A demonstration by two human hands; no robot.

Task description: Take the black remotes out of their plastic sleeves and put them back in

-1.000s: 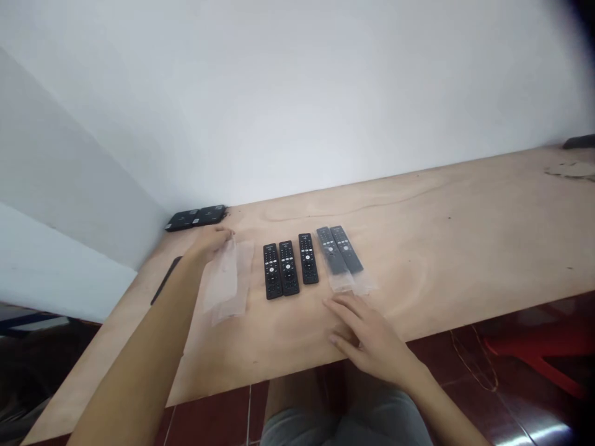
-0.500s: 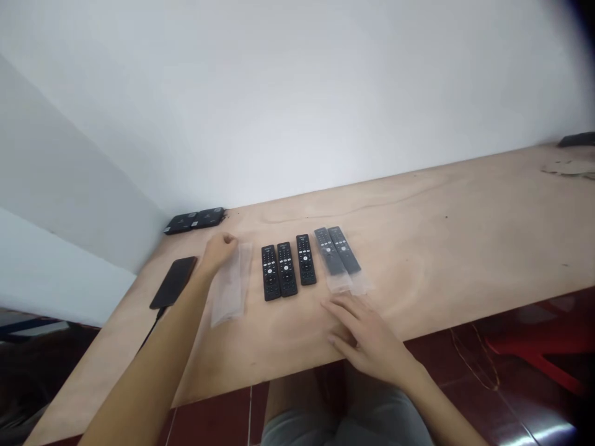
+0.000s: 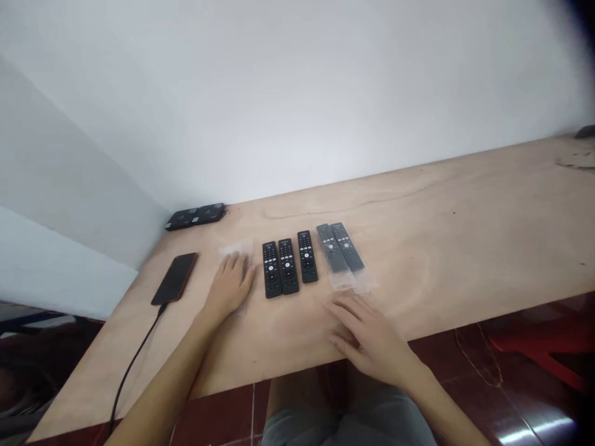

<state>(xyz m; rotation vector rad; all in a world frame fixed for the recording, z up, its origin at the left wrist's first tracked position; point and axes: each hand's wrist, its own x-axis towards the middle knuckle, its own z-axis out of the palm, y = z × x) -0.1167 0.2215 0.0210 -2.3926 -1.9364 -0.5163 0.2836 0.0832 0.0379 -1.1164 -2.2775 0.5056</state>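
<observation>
My left hand (image 3: 229,286) lies flat with its fingers stretched over clear plastic sleeves (image 3: 238,248), covering most of them. Just right of it are two black remote controls (image 3: 279,266) side by side, and a third black remote control (image 3: 307,256) stands a little apart. Further right, two remote controls (image 3: 340,248) lie inside translucent sleeves, whose loose ends point toward me. Below those ends, my right hand (image 3: 365,334) rests near the table's front edge, fingers loosely spread and holding nothing.
A phone (image 3: 175,279) with a black cable (image 3: 134,359) lies on the wooden table (image 3: 441,248) at left. Two flat black boxes (image 3: 195,217) sit by the wall. A dark object (image 3: 584,132) shows at the far right; a red chair or stool (image 3: 534,353) is below.
My left hand has come down and right from the top of the plastic sleeves, its curled fingers now flat over them. My right hand stays in place.
</observation>
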